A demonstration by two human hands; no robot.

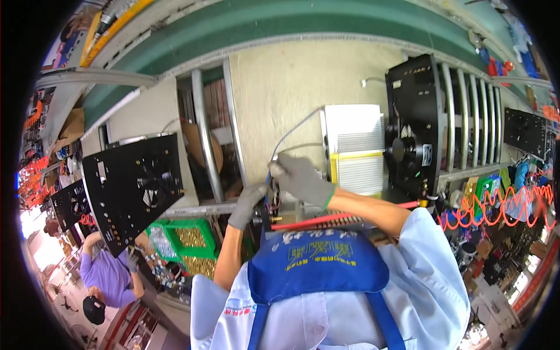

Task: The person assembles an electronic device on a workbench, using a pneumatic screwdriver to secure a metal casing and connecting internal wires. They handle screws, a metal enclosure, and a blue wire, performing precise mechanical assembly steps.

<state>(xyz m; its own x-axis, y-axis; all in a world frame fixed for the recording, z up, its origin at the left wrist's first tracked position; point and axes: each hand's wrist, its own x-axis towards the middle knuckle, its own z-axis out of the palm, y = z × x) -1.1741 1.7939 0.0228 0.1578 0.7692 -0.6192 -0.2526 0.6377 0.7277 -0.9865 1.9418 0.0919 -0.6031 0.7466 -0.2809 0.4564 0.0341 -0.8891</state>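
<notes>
My right hand [303, 181], in a grey glove, is closed around the end of a grey cable [296, 126]. That cable loops up and over to a white box-like unit with a finned metal side [357, 146], lying on the board to the right. My left hand [248, 204], also gloved, is just left of the right one. Its fingers are bent together close to thin blue and purple wires [269, 201]; what they pinch is hidden. A red air hose [326, 220] crosses below the right wrist, near my blue apron.
A black panel with a fan [411, 128] stands right of the white unit, beside metal rollers [466, 122]. Another black panel [137, 189] is at left. Green bins of small screws [189, 236] sit near my left elbow. A co-worker in purple [108, 277] is at lower left.
</notes>
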